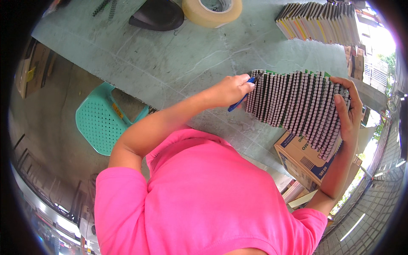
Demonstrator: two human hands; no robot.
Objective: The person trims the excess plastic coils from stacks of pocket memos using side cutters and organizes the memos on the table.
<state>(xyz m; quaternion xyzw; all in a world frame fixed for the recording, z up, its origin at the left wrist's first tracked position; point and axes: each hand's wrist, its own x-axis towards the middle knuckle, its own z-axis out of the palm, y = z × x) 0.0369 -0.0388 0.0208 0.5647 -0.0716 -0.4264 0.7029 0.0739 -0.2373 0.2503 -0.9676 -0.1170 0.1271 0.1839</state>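
A long row of spiral-bound notebooks (293,100) stands packed together at the table's near right, their black coils and white page edges facing up. My left hand (233,90) is closed around blue-handled pliers (239,103), whose metal jaws touch or nearly touch the coils at the row's far left corner. At the other end my right hand (350,106) grips the last notebooks, thumb on the coil side and fingers curled over the far edge. Its remaining fingertips are hidden behind the row.
Another stack of notebooks (318,23) stands at the far right of the grey-green table (170,63). A tape roll (212,15), a black curved object (157,16) and loose black coils (106,7) lie at the back. Below are a cardboard box (299,157) and a green plastic stool (100,121).
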